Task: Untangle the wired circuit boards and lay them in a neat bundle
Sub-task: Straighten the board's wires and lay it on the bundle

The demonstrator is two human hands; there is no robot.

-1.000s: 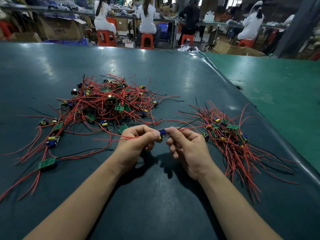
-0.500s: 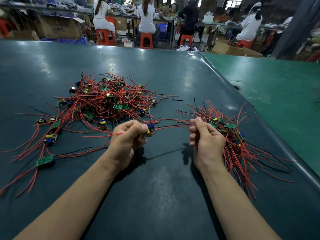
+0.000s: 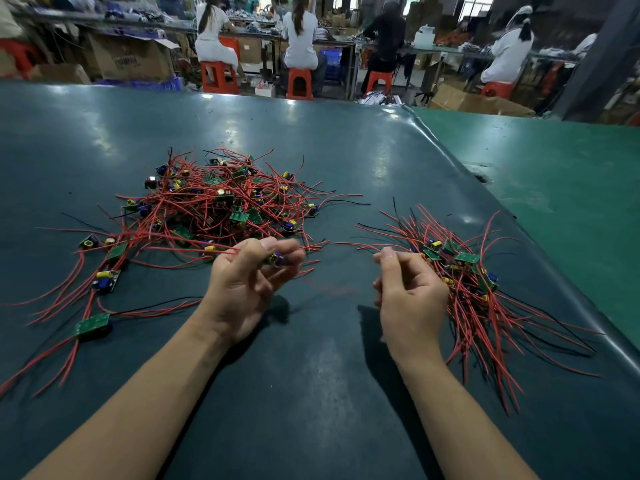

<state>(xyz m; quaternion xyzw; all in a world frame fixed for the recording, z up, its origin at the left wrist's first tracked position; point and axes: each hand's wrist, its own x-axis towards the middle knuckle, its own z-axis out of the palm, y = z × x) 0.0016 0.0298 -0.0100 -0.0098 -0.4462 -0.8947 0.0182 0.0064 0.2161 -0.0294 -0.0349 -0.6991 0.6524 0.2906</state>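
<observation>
Hands hover mid-frame over the dark bench (image 3: pixel 311 393). The left hand (image 3: pixel 242 289) pinches a small board (image 3: pixel 278 258), blurred, with red wires; the right hand (image 3: pixel 408 296) curls, holding nothing clear. Tangled pile (image 3: pixel 221 202) upper left; neat bundle (image 3: pixel 467 271) at right.

— What lies under everything?
— A dark teal mat (image 3: pixel 311 393), glossy with light patches; a brighter green surface (image 3: pixel 554 188) adjoins it on the right.
— And beyond the far edge?
— Four people sit with backs turned at long benches, on red stools (image 3: pixel 219 77). Cardboard boxes (image 3: pixel 133 57) stand at the left, another box (image 3: pixel 481 102) at the right, and a blue crate (image 3: pixel 330 64) sits under the bench.
</observation>
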